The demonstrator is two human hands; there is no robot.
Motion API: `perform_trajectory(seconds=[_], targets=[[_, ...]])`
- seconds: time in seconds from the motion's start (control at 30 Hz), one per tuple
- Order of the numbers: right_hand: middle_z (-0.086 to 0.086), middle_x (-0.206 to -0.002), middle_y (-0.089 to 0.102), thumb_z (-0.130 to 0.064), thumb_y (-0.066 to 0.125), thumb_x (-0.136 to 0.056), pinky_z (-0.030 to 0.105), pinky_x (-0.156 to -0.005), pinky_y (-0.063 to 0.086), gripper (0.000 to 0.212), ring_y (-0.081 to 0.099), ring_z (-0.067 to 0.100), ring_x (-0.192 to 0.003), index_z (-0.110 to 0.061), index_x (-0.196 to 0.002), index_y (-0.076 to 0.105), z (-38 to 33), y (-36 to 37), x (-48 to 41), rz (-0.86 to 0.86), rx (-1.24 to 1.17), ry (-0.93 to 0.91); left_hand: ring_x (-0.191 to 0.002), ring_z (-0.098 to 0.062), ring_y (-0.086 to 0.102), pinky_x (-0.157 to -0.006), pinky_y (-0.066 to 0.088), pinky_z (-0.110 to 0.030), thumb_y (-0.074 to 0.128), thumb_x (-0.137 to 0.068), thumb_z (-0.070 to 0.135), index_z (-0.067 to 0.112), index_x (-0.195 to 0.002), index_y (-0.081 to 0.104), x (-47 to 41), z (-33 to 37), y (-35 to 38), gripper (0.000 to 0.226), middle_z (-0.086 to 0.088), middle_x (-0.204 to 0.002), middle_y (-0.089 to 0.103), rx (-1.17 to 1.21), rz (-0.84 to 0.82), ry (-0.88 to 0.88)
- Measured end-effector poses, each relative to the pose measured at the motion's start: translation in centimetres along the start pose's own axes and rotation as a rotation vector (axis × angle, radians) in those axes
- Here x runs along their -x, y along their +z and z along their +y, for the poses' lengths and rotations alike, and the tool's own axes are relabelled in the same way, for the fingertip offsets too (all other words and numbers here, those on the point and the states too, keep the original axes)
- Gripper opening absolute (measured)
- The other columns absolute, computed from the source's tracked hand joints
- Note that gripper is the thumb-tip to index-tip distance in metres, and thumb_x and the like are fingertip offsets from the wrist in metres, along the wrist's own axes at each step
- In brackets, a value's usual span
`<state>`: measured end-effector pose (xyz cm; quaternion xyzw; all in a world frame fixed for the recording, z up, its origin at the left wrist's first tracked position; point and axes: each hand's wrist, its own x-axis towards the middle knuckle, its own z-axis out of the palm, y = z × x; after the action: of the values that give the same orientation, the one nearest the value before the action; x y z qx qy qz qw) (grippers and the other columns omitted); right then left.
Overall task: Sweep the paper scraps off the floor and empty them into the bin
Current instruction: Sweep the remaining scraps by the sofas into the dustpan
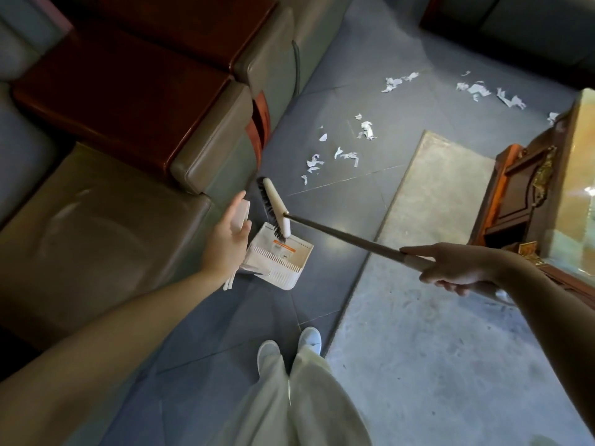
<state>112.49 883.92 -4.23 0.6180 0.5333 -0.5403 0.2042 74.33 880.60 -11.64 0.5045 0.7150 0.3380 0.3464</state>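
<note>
Legs: pale trousers (306,397) and white shoes (310,338) are seen at the bottom edge, planted on the tiled floor (225,317).
Left hand (225,243): it is stretched forward and curled round the white upright handle (241,215) of the dustpan (280,262); the thumb is laid over the handle's top.
Right hand (457,268): it is closed round the pale end of the broom (338,233), with the forefinger laid straight along the shaft.
Broom head (278,207): it is held at the far end of the slanted shaft, with its dark bristles turned toward the sofa and its near end overlapping the pan's far edge.
Dustpan: the white pan is set on the floor just beside the sofa's corner, and an orange label is seen inside it.
Paper scraps (367,130): white torn pieces are scattered on the floor beyond the broom head, well apart from the pan; further pieces are strewn farther off, toward the cabinet.
Rug (434,204): a pale mat is spread to the right of the feet, under the shaft.
Sofa (96,220): grey cushions with dark wooden arm tops are ranged along the left.
Cabinet (521,188): carved brown wood is seen at the right edge.
</note>
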Motion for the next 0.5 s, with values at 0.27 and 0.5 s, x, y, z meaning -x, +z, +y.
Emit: perform_trajectory(seconds=[0.27, 0.5], targets=[[0.01, -0.076, 0.058, 0.0, 0.056, -0.091, 0.019, -0.039, 0.04, 0.067, 0.047, 0.011, -0.048, -0.029, -0.147, 0.035, -1.2, -4.8, -4.5, 0.253, -0.159, -0.012, -0.08, -0.042, 0.061, -0.072, 0.05, -0.041, 0.053, -0.096, 0.02, 0.032, -0.143, 0.044, -7.5, 4.1, 1.3, 0.048, -0.034, -0.107, 0.061, -0.059, -0.009, 0.076], [0.015, -0.098, 0.058, -0.003, 0.044, -0.091, 0.029, -0.045, 0.051, 0.052, 0.06, 0.024, -0.06, -0.017, -0.141, 0.038, -3.3, -15.7, -14.0, 0.432, -0.033, 0.021, -0.091, -0.05, 0.058, -0.076, 0.05, -0.049, 0.051, -0.098, 0.02, 0.034, -0.145, 0.04, -19.1, 8.7, 5.8, 0.05, -0.033, -0.111, 0.061, -0.143, -0.061, 0.053]])
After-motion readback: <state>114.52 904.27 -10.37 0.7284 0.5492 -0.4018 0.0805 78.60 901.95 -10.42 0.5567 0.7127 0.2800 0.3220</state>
